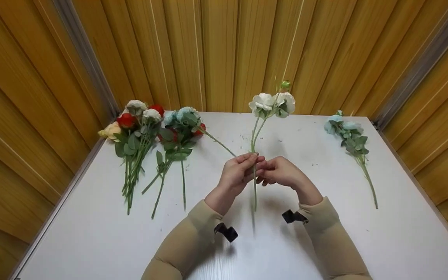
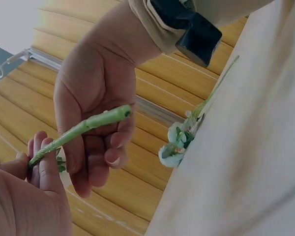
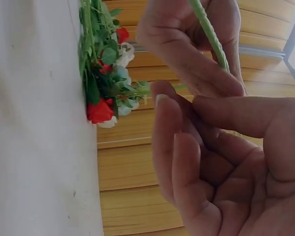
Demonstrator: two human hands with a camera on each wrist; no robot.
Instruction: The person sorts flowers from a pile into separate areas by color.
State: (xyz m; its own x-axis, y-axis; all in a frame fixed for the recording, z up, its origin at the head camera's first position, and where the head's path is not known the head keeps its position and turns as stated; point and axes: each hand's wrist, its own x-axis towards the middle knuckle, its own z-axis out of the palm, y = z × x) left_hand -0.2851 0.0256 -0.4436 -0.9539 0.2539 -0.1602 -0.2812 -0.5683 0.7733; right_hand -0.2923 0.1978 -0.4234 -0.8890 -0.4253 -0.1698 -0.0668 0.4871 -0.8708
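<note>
In the head view my left hand (image 1: pixel 239 171) pinches the green stem of a white artificial flower (image 1: pixel 263 104) between thumb and fingers. The stem stands roughly upright with two white blooms and a small green bud on top. Its cut lower end (image 2: pixel 122 113) shows in the left wrist view. My right hand (image 1: pixel 286 172) is just right of the stem, close to the left fingertips. Its fingers (image 3: pixel 187 169) are loosely bent, and nothing is visible between them in the right wrist view.
At left on the white table (image 1: pixel 103 241) lie a bunch of red, white and cream flowers (image 1: pixel 134 136) and a pile of blue and red flowers (image 1: pixel 183 134). One stem (image 1: pixel 220 142) from there reaches behind my left hand. A blue flower (image 1: pixel 350 134) lies at right. Wooden panels (image 1: pixel 216 50) enclose the table.
</note>
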